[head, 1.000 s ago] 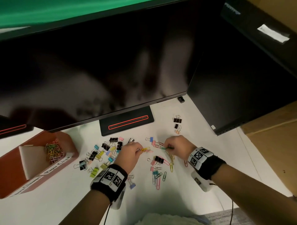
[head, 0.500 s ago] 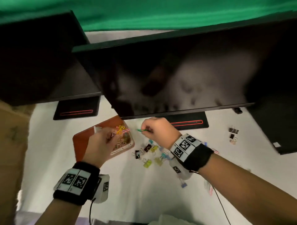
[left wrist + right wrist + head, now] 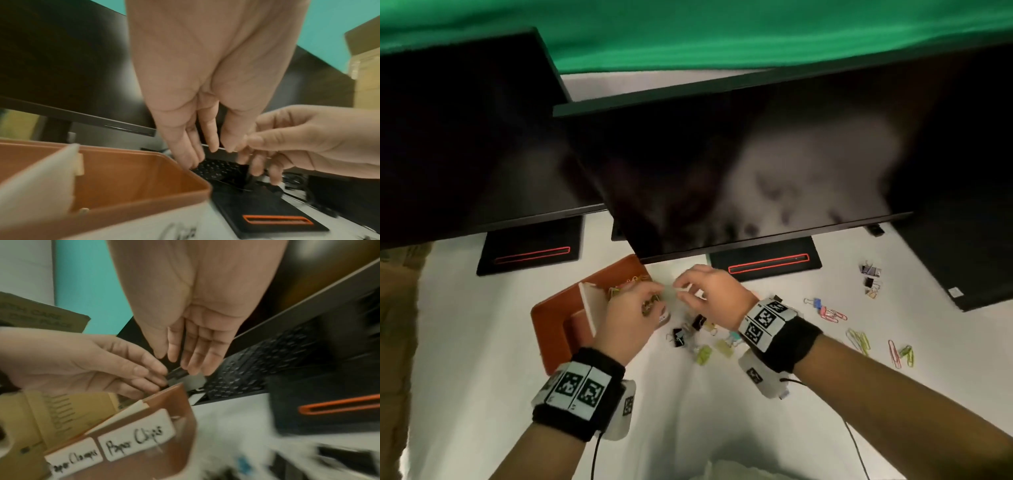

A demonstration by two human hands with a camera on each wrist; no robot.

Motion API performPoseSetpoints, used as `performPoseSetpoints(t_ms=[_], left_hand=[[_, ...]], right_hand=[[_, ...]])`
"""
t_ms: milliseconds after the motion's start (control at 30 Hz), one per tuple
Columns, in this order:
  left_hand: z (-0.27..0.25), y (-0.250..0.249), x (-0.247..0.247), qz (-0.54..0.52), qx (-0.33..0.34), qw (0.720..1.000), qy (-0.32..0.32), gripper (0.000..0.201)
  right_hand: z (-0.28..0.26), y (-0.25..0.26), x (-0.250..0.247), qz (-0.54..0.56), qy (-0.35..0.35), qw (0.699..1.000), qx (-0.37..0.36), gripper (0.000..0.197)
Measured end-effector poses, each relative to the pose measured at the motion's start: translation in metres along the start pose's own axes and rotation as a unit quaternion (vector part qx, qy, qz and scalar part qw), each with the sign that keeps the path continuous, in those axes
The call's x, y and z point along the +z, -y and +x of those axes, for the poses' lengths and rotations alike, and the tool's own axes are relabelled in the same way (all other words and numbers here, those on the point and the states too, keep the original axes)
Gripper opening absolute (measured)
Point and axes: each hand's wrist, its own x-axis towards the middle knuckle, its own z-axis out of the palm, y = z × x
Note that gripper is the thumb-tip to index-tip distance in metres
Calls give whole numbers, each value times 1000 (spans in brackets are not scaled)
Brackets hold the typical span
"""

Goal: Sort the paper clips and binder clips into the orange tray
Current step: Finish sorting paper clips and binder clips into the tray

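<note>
The orange tray (image 3: 551, 322) lies on the white table left of centre, split by a white divider (image 3: 589, 305). Its front wall carries labels reading "Paper Clamps" and "Paper Clips" (image 3: 135, 434). Coloured paper clips (image 3: 628, 284) lie in its right compartment. My left hand (image 3: 654, 298) hovers over that compartment with its fingers (image 3: 207, 146) straight and nothing in them. My right hand (image 3: 685, 287) is right beside it, fingers (image 3: 195, 363) relaxed and holding nothing. Loose binder clips (image 3: 698, 339) lie just right of the tray, under my right wrist.
More paper clips (image 3: 859, 339) and a pink and blue cluster (image 3: 825, 310) lie further right, with black binder clips (image 3: 869, 277) behind them. Two dark monitors overhang the table; their black stands (image 3: 767, 263) sit close behind the tray. A cardboard box (image 3: 397, 308) is at the left.
Half a second ago my left hand held clips over the tray and my right pinched a green clip. Now both hands have let go and their fingers are spread above the compartment.
</note>
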Motion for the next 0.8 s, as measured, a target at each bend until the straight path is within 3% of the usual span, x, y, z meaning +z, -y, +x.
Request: performPoseSetpoints(t_ms=[167,367,500,633,800], left_hand=[[1,-47,64,-34,74,993,89,21],[14,-99,160,26,116,979,169,27],[29,-113,212,101,123,968,196,32],[42,-117,236,185,117,961,171,28],[47,-122,243,220,107,959,142,10]], right_hand=[[-90,-94,-62,-115,-7,983,145,25],[-178,-171,-103,-130,43,946,295,39],[-200,-189,-101,-124,91,943,294,47],[-198,-202,-97,-110,98,950,276,48],[-191,-212,-100,-49,92,955,276,31]])
